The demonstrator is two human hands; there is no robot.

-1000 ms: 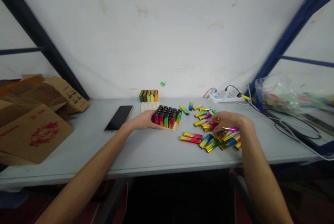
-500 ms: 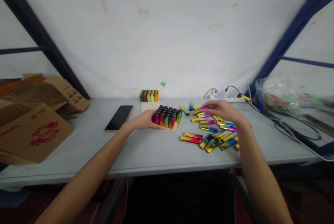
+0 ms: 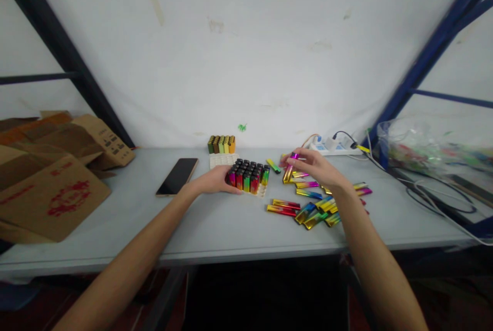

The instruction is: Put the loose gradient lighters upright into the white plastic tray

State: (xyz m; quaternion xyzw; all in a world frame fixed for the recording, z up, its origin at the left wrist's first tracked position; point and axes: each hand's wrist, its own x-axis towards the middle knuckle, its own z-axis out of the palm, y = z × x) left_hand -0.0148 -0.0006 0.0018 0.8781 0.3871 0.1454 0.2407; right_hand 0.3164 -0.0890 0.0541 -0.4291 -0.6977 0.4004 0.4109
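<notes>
My left hand point(image 3: 214, 179) is closed round the left side of a block of upright lighters point(image 3: 247, 179), thumb along the front; its other fingers are partly hidden behind them. These lighters have black tops and shiny red, green, gold and purple bodies. They stand in a white tray with holes point(image 3: 262, 190), whose right front part shows bare holes. Between the thumb and fingers of my right hand point(image 3: 310, 164), a purple-and-gold lighter point(image 3: 290, 167) is held tilted, purple end up. Below and around that hand lie several loose metallic lighters point(image 3: 307, 193) in a scattered pile.
Behind the block stands another set of green-to-orange pieces point(image 3: 221, 144) beside a white holed tray point(image 3: 223, 160). A phone point(image 3: 177, 177) lies to the left, past it a cardboard box point(image 3: 57, 187). A power strip point(image 3: 333, 147) with cables sits at the back right, near a plastic bag point(image 3: 408, 141).
My right hand has picked the purple-and-gold lighter out of the pile and moved slightly left, turning it more upright. My left hand stays at the block. The view has shifted slightly.
</notes>
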